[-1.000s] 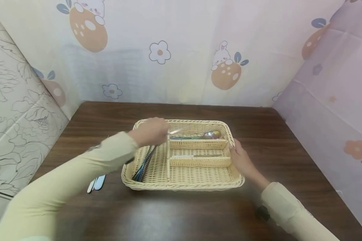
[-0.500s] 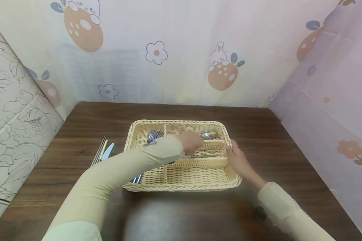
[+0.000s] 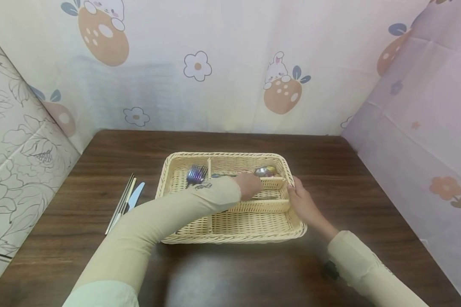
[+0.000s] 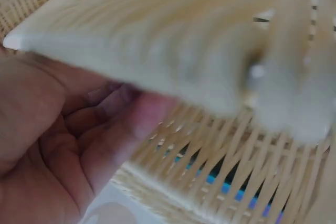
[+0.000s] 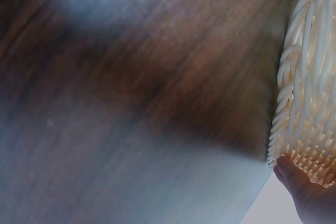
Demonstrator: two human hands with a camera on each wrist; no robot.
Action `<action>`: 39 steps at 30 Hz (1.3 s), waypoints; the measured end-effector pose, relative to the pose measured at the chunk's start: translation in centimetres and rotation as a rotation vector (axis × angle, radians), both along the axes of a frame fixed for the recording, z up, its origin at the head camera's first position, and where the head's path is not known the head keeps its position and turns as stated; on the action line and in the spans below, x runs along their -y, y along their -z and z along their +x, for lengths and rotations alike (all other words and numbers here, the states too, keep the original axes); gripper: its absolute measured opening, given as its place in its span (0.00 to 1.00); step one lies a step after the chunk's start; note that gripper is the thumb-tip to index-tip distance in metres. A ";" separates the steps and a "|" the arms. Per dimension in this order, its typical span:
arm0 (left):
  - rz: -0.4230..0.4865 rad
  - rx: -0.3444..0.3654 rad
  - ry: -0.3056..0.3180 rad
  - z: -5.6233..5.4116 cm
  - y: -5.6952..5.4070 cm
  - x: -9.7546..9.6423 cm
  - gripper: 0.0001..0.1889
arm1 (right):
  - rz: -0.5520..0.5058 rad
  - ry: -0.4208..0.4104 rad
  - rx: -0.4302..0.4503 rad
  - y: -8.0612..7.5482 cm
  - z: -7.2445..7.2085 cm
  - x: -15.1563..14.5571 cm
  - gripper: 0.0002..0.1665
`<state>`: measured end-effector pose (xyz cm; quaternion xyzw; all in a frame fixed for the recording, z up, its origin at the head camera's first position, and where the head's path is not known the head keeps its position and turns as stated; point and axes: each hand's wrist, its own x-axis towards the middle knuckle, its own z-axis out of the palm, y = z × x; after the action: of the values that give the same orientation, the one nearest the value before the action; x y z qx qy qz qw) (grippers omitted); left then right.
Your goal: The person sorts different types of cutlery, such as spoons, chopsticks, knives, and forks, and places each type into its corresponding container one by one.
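Observation:
A cream wicker cutlery basket (image 3: 238,238) with several compartments stands on the dark wooden table. My left hand (image 3: 249,186) reaches down into its middle right compartment, above a slim piece of cutlery (image 3: 266,197). In the left wrist view the fingers (image 4: 113,150) are curled beneath a woven divider (image 4: 131,45), which hides part of them. I cannot tell whether they hold anything. My right hand (image 3: 300,198) grips the basket's right end, thumb over the rim. Forks (image 3: 196,174) lie in the left compartment; spoons (image 3: 262,172) in the back right one.
Left of the basket, metal chopsticks (image 3: 120,207), a pale-handled piece (image 3: 131,191) and a blue-bladed knife (image 3: 136,195) lie on the table (image 3: 230,273). The left forearm (image 3: 157,226) crosses over the basket's left side. A patterned curtain (image 3: 230,85) hangs behind.
My left hand, with a pale slim thing showing at it earlier, has moved right from the basket's left side and down into the middle compartment. The right hand keeps its grip on the rim.

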<state>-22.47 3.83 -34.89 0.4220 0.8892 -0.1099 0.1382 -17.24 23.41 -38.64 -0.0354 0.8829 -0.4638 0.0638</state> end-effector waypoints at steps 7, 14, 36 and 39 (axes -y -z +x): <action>0.062 0.065 -0.021 -0.1 -0.8 0.7 0.10 | 0.000 -0.008 -0.005 0.0 -0.2 0.3 0.31; 0.353 0.240 -0.142 1.3 -4.0 5.9 0.06 | -0.004 -0.016 0.006 0.0 -0.4 0.4 0.31; 0.489 0.147 -0.685 4.9 1.4 32.8 0.17 | 0.012 -0.012 0.008 0.1 -0.1 -0.3 0.33; 0.521 0.161 -0.711 5.7 2.5 34.2 0.20 | 0.017 -0.015 0.010 0.1 -0.2 -0.2 0.33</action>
<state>-16.82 -30.33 -37.41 0.1183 0.9635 0.2052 0.1251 -17.41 23.64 -38.77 -0.0394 0.8862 -0.4560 0.0719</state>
